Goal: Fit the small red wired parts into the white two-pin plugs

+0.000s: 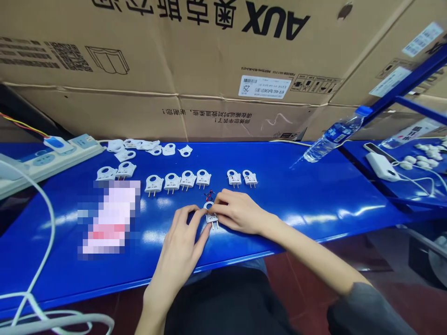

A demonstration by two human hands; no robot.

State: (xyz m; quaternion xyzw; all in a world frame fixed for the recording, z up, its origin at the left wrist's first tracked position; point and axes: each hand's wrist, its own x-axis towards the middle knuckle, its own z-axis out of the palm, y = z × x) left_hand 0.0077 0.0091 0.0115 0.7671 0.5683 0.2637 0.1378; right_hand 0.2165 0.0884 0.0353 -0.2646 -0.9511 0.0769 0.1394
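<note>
**Words on the Boxes**

The big cardboard box [195, 42] behind the counter says "AUX" in fat black letters, upside down. Chinese signs stand next to that word, upside down too. A white sticker [264, 86] on the box has a bar code and the number 25. A row of small Chinese print runs along the box flap [209, 114]. The water bottle [335, 134] has a label too small to read.

Both hands, left hand [181, 242] and right hand [237, 214], pinching one white plug [211, 217] on the blue tabletop [314, 200], just below a row of plugs [178, 181].
</note>
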